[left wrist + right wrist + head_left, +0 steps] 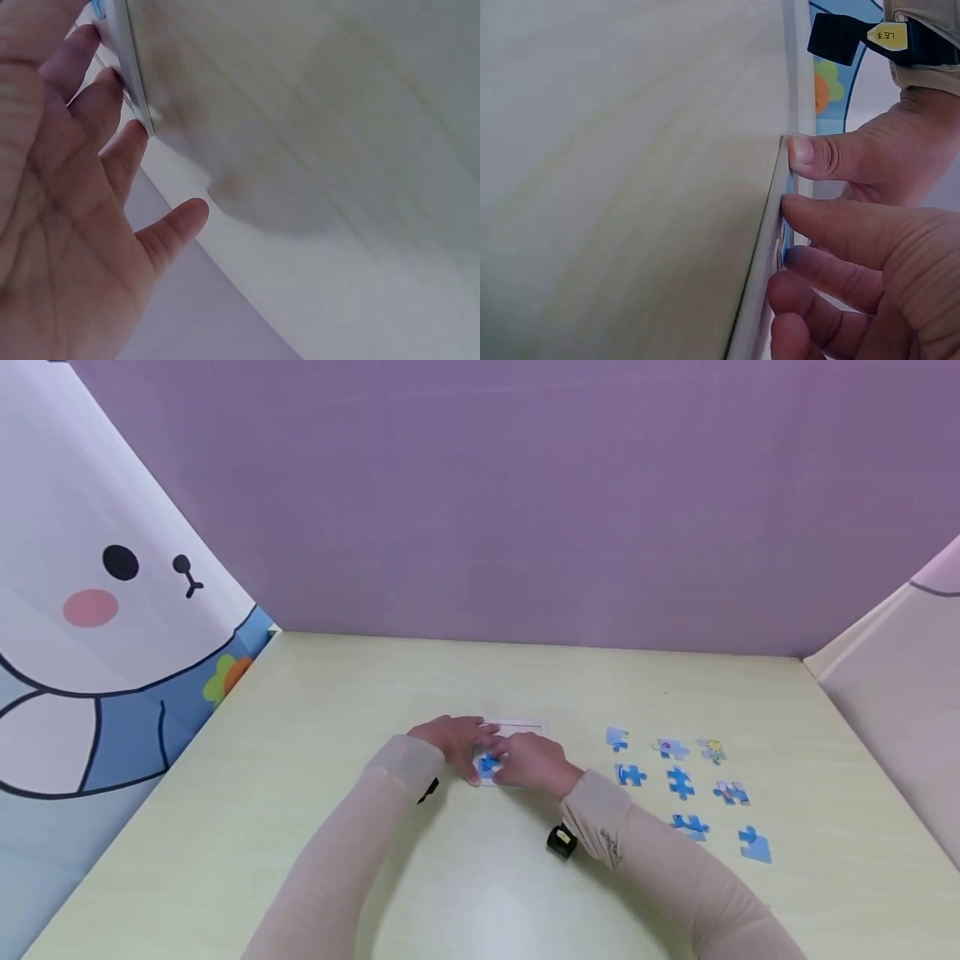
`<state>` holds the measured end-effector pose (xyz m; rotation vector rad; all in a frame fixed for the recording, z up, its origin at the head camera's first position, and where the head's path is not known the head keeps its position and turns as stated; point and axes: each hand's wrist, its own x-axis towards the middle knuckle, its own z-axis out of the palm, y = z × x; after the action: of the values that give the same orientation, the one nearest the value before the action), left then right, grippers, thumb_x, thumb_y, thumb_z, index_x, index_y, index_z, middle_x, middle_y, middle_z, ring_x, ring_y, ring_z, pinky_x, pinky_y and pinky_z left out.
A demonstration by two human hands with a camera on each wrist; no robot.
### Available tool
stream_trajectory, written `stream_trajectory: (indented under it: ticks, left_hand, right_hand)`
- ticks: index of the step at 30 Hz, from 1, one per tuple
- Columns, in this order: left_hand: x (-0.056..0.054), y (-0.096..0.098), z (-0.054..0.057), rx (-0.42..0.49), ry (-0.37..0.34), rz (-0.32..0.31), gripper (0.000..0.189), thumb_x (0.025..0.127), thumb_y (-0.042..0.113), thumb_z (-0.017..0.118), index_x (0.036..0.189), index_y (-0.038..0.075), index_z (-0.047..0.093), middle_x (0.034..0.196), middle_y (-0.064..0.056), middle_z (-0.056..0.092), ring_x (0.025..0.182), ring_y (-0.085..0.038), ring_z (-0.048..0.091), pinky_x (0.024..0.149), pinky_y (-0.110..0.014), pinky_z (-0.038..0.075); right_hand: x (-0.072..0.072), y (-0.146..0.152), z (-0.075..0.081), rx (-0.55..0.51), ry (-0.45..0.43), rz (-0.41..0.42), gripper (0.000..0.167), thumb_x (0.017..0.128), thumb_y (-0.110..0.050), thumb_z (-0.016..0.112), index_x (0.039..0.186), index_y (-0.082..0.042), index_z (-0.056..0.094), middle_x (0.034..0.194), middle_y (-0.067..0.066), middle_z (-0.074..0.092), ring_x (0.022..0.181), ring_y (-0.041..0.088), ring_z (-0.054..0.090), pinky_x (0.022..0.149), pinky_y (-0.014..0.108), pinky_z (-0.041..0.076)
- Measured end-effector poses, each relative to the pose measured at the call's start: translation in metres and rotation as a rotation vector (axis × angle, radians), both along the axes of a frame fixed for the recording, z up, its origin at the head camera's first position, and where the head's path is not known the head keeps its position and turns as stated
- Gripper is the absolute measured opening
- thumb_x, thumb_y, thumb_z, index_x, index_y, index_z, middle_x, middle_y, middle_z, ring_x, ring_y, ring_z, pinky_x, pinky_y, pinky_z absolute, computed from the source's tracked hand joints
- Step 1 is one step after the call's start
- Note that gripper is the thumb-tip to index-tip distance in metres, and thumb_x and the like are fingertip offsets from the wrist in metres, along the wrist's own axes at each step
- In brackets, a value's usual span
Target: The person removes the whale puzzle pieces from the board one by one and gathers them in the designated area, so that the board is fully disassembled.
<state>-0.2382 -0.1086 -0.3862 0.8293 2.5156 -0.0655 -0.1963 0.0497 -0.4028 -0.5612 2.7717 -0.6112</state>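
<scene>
A small white puzzle tray point(534, 725) lies on the table under both hands, and a blue puzzle piece point(487, 767) shows inside it. The left hand point(452, 740) rests at the tray's left side, fingers spread over it and thumb at its near corner. In the left wrist view, its fingertips point(135, 133) touch the tray's edge while the little finger sticks out beside it. From the right, the right hand point(534, 762) reaches over the tray, its thumb and fingers pinching at the blue piece, which they largely hide. The right thumb point(810, 217) lies at the near rim.
To the right lie several loose puzzle pieces point(681, 782) in rough rows, one partly behind the right sleeve point(652, 835). Black wrist straps point(561, 842) hang below the cuffs. A purple wall point(525, 510) stands at the table's back, with a printed cloth point(90, 693) on the left.
</scene>
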Motion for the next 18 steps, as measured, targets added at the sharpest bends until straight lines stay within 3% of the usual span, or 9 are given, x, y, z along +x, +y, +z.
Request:
stream_trajectory:
  ticks: [9,18]
  left_hand:
    - [-0.0010,0.0002,-0.0016,-0.002,0.003,0.026,0.084,0.078,0.038,0.079,0.150,0.028,0.035,0.155,-0.002,0.030,0.142,-0.022,0.024,0.108,-0.051,0.029]
    - [0.0014,0.0005,-0.0001,0.066,-0.054,0.067,0.080,0.080,0.029,0.079,0.148,0.029,0.038,0.156,0.000,0.028,0.144,-0.024,0.021,0.108,-0.054,0.028]
  right_hand:
    - [0.0012,-0.0033,0.0020,0.010,-0.020,-0.026,0.031,0.077,-0.020,0.079,0.106,-0.012,0.073,0.097,0.000,0.071,0.077,0.013,0.059,0.060,0.032,0.046]
    - [-0.0017,-0.0016,0.0033,-0.010,-0.045,-0.039,0.029,0.076,-0.018,0.080,0.102,-0.010,0.072,0.101,0.003,0.071,0.085,0.017,0.062,0.064,0.035,0.048]
